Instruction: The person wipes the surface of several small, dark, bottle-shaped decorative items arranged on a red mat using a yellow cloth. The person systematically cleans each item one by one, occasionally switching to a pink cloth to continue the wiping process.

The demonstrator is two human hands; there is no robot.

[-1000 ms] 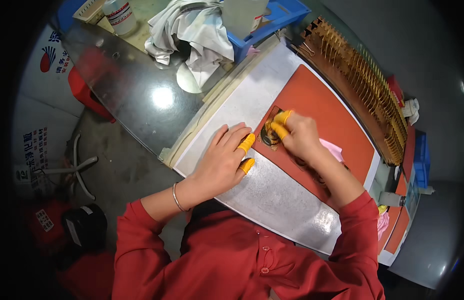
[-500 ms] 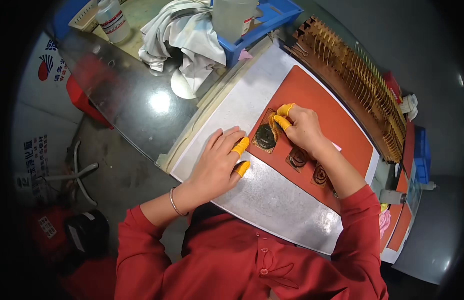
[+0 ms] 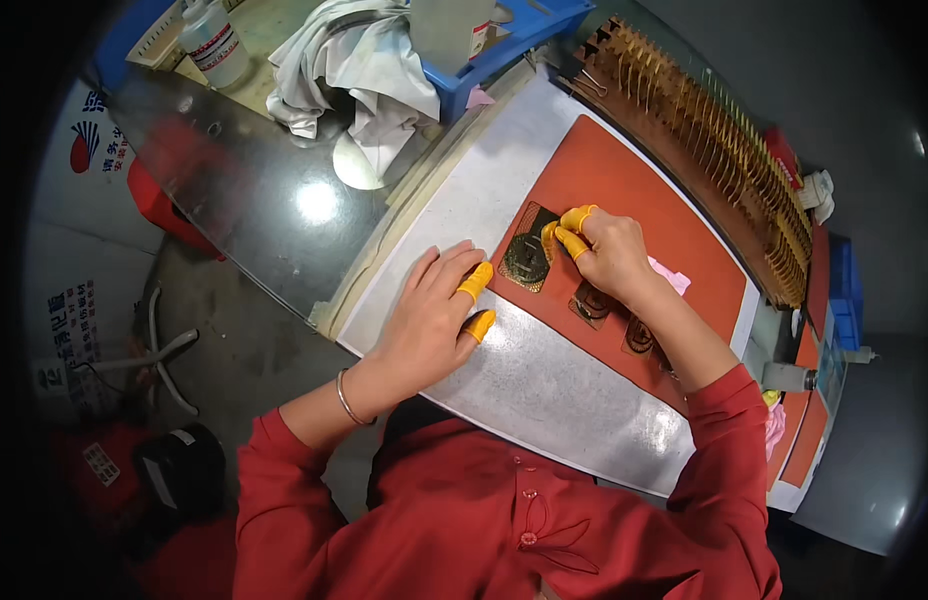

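Compared with a second ago, the right hand [image 3: 616,258] no longer covers much of the largest dark patterned plate [image 3: 527,258]; its yellow-capped thumb and forefinger now sit at the plate's right edge, close together, though I cannot tell whether they grip it. More of the pink cloth [image 3: 670,276] shows than half a second ago. The plate lies on the orange-red mat [image 3: 634,190], between the hands; the left hand [image 3: 429,315] rests, fingers extended, on the grey counter [image 3: 544,365] just beside the mat
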